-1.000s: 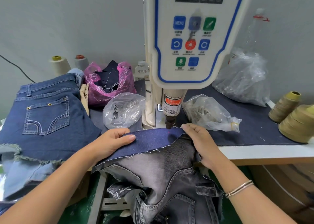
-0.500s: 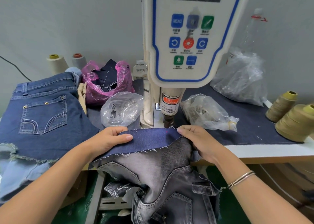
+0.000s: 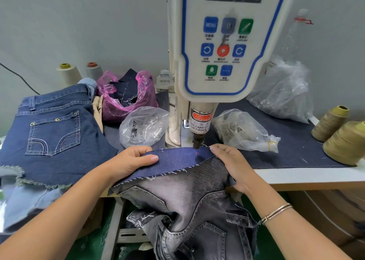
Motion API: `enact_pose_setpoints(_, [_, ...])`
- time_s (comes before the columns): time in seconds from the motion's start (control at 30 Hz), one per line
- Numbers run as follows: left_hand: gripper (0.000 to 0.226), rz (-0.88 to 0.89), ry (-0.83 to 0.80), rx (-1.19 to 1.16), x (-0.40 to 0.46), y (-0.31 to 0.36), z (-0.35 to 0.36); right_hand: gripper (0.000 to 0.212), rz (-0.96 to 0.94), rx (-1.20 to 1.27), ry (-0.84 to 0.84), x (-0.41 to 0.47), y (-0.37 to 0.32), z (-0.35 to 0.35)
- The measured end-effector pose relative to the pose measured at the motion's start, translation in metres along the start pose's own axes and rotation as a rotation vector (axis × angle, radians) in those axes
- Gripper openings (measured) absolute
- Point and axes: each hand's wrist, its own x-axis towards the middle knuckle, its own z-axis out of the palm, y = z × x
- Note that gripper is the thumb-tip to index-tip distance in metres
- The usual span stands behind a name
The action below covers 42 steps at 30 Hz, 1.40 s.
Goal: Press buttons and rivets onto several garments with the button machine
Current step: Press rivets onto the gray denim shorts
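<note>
A grey washed denim garment (image 3: 197, 206) hangs off the table's front edge, its top under a dark blue denim strip (image 3: 173, 163). The strip lies below the punch head (image 3: 198, 141) of the white button machine (image 3: 221, 42); a red laser dot shows on the cloth. My left hand (image 3: 130, 161) pinches the strip's left part, thumb on top. My right hand (image 3: 231, 165) grips the fabric's right edge beside the punch.
Blue denim shorts (image 3: 55, 133) lie at the left. A pink bag (image 3: 126, 96) of scraps and two clear bags of metal parts (image 3: 144, 127) (image 3: 243, 131) flank the machine. A large clear bag (image 3: 284, 94) and thread cones (image 3: 347, 141) stand at the right.
Both hands keep their hold on the fabric under the punch; the left hand has edged slightly left. The view has shifted a little.
</note>
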Motion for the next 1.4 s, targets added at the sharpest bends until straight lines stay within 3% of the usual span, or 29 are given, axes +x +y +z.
enact_pose_setpoints(0.73, [0.021,0.024,-0.006,0.009,-0.001,0.000,0.002,0.031,0.039,0.008,0.004,-0.004,-0.003,0.002])
enact_pose_setpoints(0.9, [0.023,0.067,-0.077,0.264,-0.006,0.009,0.004,0.023,0.029,0.133,-0.092,-0.023,-0.001,0.005])
enact_pose_setpoints(1.0, [0.005,0.124,-0.198,0.404,-0.011,0.028,0.012,0.018,0.015,0.196,-0.157,-0.040,-0.005,0.014])
enact_pose_setpoints(1.23, [0.032,0.281,-0.290,0.676,-0.018,0.062,0.058,0.026,-0.163,-0.169,-0.103,-0.054,-0.020,0.040])
enact_pose_setpoints(1.33, [0.025,0.271,-0.274,0.547,-0.027,0.061,0.054,0.014,-0.262,-0.232,-0.047,-0.067,-0.023,0.040])
enact_pose_setpoints(1.4, [0.034,0.253,-0.249,0.457,-0.033,0.061,0.048,0.020,-0.399,-0.244,0.032,-0.088,-0.017,0.031])
